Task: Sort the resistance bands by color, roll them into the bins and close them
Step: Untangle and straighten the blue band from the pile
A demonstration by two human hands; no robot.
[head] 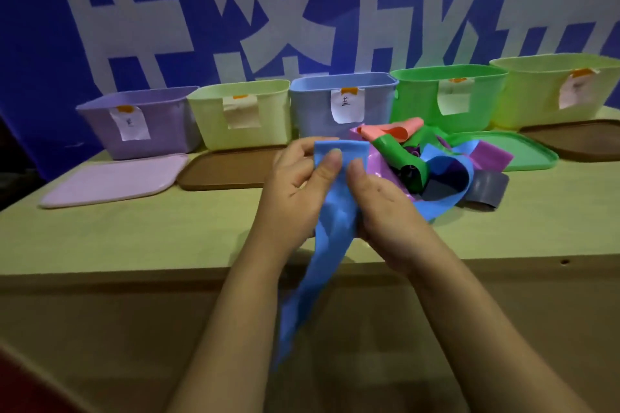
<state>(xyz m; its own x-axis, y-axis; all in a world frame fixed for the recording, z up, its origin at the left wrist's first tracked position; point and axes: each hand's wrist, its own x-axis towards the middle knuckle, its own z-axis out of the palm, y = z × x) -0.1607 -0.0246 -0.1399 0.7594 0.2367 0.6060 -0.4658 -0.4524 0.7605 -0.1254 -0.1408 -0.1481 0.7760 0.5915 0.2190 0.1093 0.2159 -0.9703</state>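
left hand (295,184) | pinches blue band (330,211) top (thumb in front) | right hand (379,208) | grips it alongside

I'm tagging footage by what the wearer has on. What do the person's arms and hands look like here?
Both forearms are bare up to the frame edge, with no sleeves in view. The left hand and right hand wear no gloves, rings, watch or bracelets. The fingernails are short and unpainted.
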